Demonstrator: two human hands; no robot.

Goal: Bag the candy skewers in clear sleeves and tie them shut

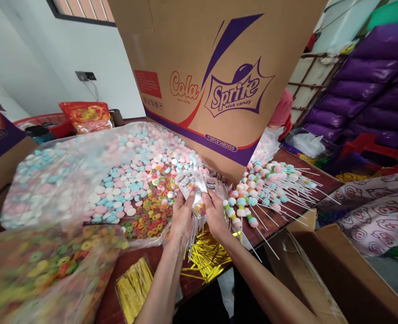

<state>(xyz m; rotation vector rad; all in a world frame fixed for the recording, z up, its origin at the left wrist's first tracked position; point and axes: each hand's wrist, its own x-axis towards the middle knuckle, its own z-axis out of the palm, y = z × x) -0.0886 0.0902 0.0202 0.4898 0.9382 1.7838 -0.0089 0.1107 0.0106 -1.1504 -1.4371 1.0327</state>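
Small clear cellophane bag with white printed label, crinkled, roughly upright, its lower half pinched between left hand and right hand, multicoloured candy inside.

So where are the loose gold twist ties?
Head view: the loose gold twist ties lie at the near edge of the table, under the left hand and right hand holding a clear bag, left of the candy skewers.
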